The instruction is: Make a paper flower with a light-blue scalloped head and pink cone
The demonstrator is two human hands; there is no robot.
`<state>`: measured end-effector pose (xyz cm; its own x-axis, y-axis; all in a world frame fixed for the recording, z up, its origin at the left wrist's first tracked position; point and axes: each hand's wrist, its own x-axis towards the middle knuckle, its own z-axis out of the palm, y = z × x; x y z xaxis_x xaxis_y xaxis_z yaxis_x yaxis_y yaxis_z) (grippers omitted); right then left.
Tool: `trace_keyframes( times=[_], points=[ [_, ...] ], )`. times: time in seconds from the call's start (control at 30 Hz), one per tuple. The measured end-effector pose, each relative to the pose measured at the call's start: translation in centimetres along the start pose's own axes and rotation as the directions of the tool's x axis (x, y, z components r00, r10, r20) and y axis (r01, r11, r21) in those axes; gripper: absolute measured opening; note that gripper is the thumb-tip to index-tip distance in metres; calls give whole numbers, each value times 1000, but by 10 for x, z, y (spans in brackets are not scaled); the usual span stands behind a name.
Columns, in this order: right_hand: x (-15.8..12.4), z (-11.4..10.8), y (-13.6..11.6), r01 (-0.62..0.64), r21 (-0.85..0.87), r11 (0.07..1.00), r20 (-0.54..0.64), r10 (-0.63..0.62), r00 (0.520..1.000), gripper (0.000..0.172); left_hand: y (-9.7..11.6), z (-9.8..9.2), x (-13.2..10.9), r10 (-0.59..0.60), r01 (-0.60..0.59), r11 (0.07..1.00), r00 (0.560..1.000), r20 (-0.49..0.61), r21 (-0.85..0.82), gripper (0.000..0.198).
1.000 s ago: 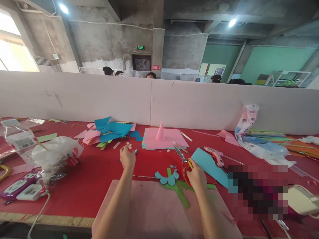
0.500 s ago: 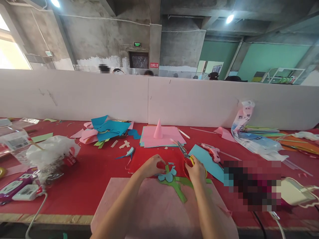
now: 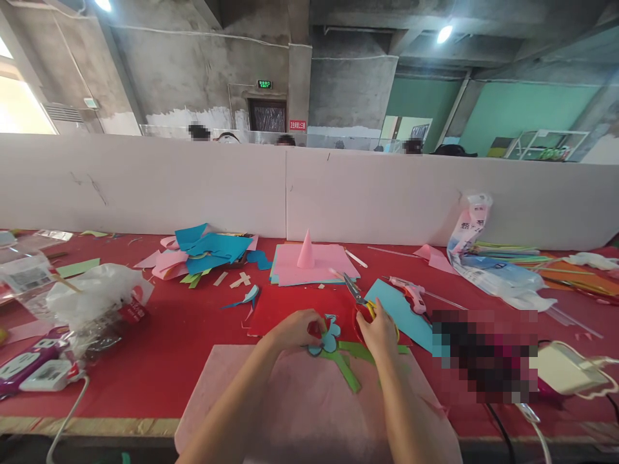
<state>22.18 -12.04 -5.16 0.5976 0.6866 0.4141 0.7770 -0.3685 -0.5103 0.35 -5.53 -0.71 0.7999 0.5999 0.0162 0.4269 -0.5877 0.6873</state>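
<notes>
My left hand [image 3: 296, 328] is closed in a pinch on a blue paper flower [image 3: 330, 334] with a green paper stem [image 3: 349, 370], lifting its left edge off a pink felt mat [image 3: 271, 406]. My right hand [image 3: 380, 335] rests to the right of the flower, fingers curled over the yellow and red handles of a pair of scissors [image 3: 360, 301] whose blades point away from me. A red paper sheet [image 3: 285, 306] lies beyond the flower.
A pink paper cone [image 3: 305, 250] stands on a stack of pink sheets [image 3: 316, 265]. Blue and pink scraps [image 3: 207, 252] lie at back left, a pink glue gun [image 3: 411, 293] and a blue sheet [image 3: 399, 312] to the right. A plastic bag [image 3: 94, 290] and power strip [image 3: 33, 367] are at left. A white partition [image 3: 290, 193] closes the back.
My left hand came back from the scraps further out on the table to the blue flower and pinched it. My right hand stayed on the scissors.
</notes>
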Motion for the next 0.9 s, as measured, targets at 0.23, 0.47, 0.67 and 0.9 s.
trace_keyframes(
  times=[0.23,0.47,0.67,0.9],
  points=[
    [1,3,9,2,190,982,-69,11,998,33,-5,5,3,-33,33,998,999,2,-55,28],
    [-2,-5,5,60,261,964,-222,-1,975,27,-1,4,1,-12,11,999,1000,-15,-53,26],
    [-1,-4,6,43,266,963,-202,12,979,27,3,6,5,4,6,999,976,-218,42,17],
    [0,-1,7,-40,251,967,-145,78,986,31,7,20,11,146,-131,989,939,-313,66,36]
  ],
)
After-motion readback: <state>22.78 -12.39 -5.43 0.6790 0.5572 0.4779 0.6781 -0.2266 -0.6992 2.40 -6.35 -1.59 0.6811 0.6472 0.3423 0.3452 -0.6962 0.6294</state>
